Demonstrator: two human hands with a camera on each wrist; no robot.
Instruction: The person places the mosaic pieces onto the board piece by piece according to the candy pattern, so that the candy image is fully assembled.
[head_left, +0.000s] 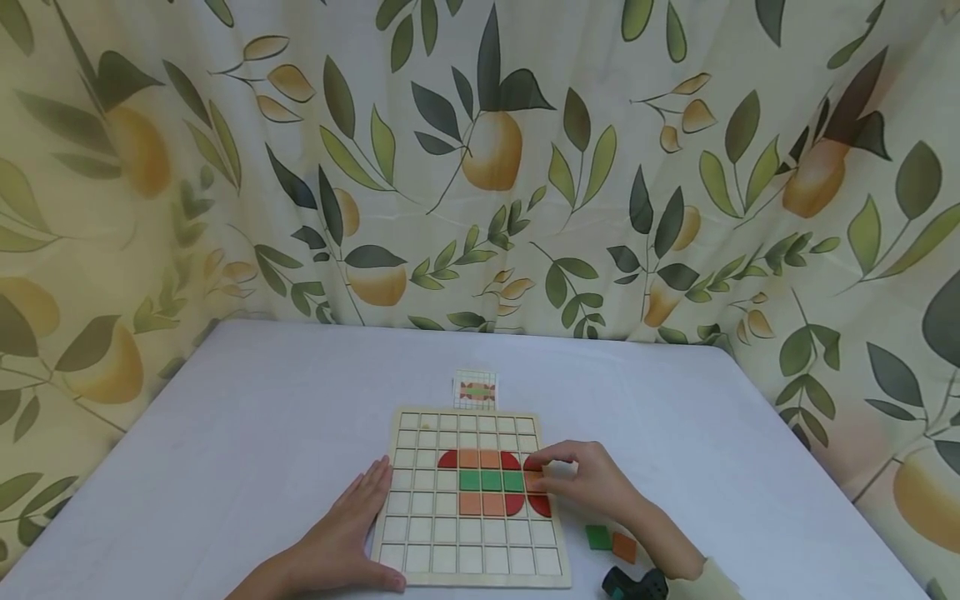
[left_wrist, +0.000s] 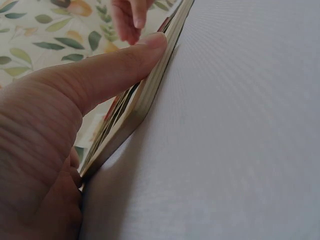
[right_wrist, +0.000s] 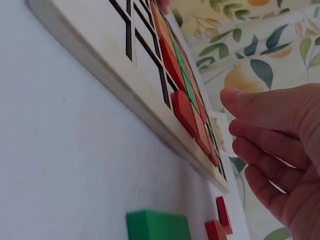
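Observation:
A pale wooden grid board [head_left: 438, 550] lies on the white cloth, with red, orange and green tiles set in its middle rows. My left hand [head_left: 341, 521] rests along its left side, fingers straight along the edge. The left thumb [left_wrist: 120, 70] lies over the board's near edge. At the right edge, my right hand [head_left: 588, 479] is over the last column, fingertips right at an orange tile [head_left: 533, 482] and a red rounded tile [head_left: 529, 461]. In the right wrist view the right thumb [right_wrist: 265, 107] and loosely bent fingers show no tile between them.
A small pattern card [head_left: 476, 390] lies beyond the board's far edge. Right of the board are a green tile [head_left: 598, 537] and an orange tile [head_left: 624, 547], near a dark device [head_left: 635, 583] at the right wrist. A fruit-patterned curtain [head_left: 480, 208] hangs behind the table.

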